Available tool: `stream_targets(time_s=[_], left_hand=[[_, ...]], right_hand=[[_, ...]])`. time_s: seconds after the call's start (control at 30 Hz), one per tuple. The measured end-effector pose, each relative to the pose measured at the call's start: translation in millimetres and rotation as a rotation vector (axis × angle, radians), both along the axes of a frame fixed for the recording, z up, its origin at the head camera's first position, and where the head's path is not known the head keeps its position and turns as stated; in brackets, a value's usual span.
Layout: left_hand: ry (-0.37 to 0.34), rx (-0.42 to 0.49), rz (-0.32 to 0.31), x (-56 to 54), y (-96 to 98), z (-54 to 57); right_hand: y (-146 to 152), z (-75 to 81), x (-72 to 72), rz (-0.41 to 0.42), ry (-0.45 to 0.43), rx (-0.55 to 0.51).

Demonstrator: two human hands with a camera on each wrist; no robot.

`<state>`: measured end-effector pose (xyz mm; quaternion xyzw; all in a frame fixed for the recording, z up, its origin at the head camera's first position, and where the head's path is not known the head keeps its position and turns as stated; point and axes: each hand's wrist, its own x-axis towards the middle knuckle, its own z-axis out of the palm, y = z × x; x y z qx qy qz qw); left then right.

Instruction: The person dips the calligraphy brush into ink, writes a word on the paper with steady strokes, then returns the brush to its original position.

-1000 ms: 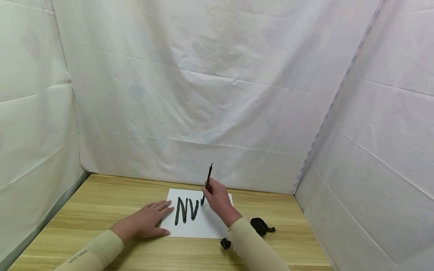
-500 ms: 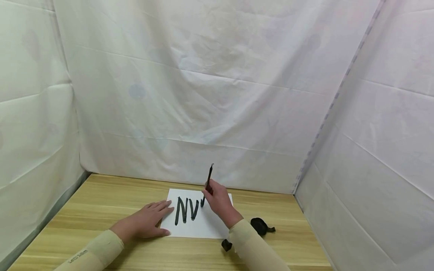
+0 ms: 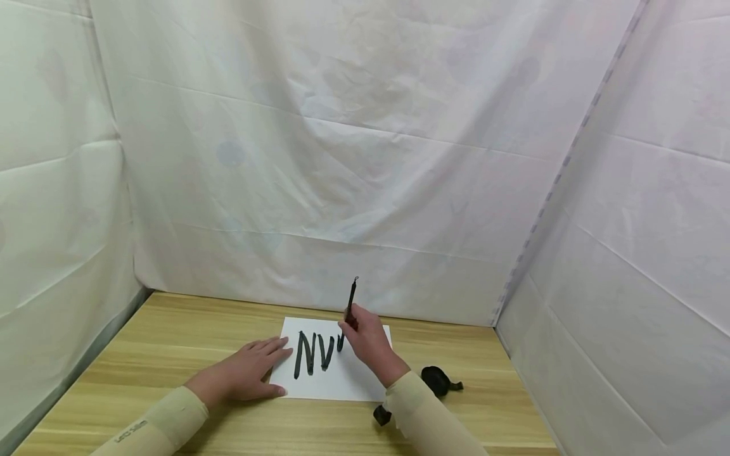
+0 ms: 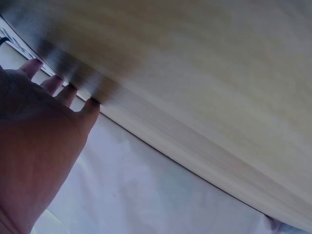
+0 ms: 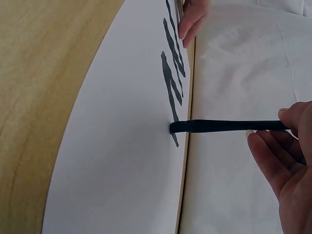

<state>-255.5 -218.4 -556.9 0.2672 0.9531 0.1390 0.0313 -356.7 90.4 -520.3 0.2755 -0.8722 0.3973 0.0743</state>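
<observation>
The brush [image 3: 352,294] stands slightly tilted at the lower centre of the head view, pinched in the right hand [image 3: 369,335]; in the right wrist view its tip touches the paper [image 3: 353,385], at a dark stroke. Left of it run more black strokes, resembling "NV". The left hand [image 3: 248,372], fingers extended, rests at the paper's left edge. A round black object [image 3: 436,381] lies on the surface [image 3: 211,329], lower right of the frame, near the right sleeve [image 3: 428,411].
</observation>
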Motion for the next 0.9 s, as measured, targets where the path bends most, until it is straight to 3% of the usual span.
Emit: stream_targets(time_s=[0.5, 0.9], left_hand=[[-0.003, 0.017, -0.008, 1.0, 0.9, 2.6], [0.006, 0.001, -0.006, -0.7, -0.5, -0.1]], right_hand=[[2.9, 0.5, 6.3, 0.015, 0.04, 0.026], [5.7, 0.8, 9.4, 0.037, 0.015, 0.017]])
